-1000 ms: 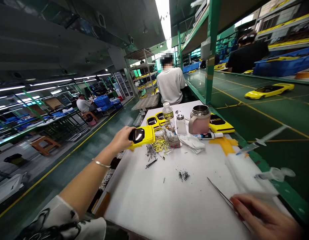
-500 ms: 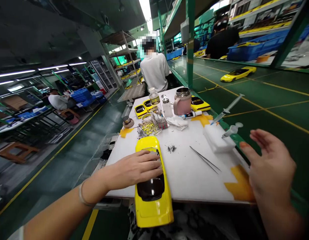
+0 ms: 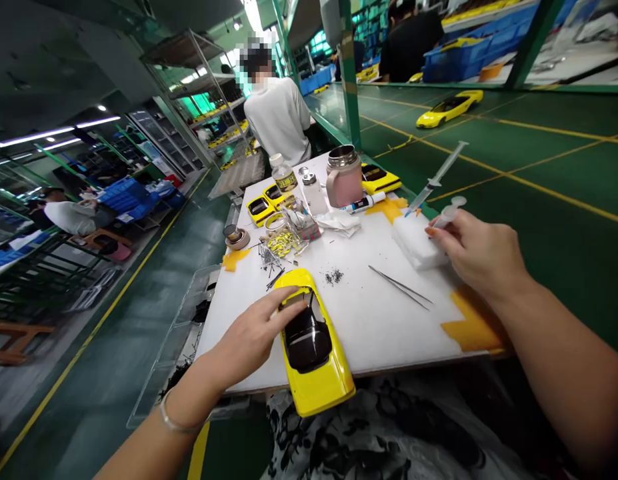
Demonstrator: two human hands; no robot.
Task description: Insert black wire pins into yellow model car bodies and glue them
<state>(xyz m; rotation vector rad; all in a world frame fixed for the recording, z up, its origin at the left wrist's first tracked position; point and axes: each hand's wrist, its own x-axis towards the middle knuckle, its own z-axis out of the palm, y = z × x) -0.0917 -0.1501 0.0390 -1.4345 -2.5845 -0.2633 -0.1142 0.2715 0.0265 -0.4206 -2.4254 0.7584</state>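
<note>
A yellow model car (image 3: 321,383) with black roof and glass lies at the table's front edge, its near end past the edge. My left hand (image 3: 253,330) holds it from the left, two digits over the windscreen area; the other fingers are hidden. At the right, my right hand (image 3: 481,250) is closed round a short clear syringe (image 3: 449,212) at the white foam block (image 3: 416,245). A longer syringe (image 3: 436,180) with a blue tip leans at the block's far side. Tweezers (image 3: 399,287) lie left of my right hand.
Tiny black parts (image 3: 333,276) lie beyond the car. Farther back are bagged yellow parts (image 3: 281,243), a marker (image 3: 363,202), a pink mug (image 3: 345,180), a bottle (image 3: 283,175) and more yellow cars (image 3: 261,210). A co-worker (image 3: 277,120) sits ahead, back turned.
My right hand has moved inward and closed on the short syringe. My left hand has slid off the car's roof to its left side. The car has turned slightly, and the view has shifted.
</note>
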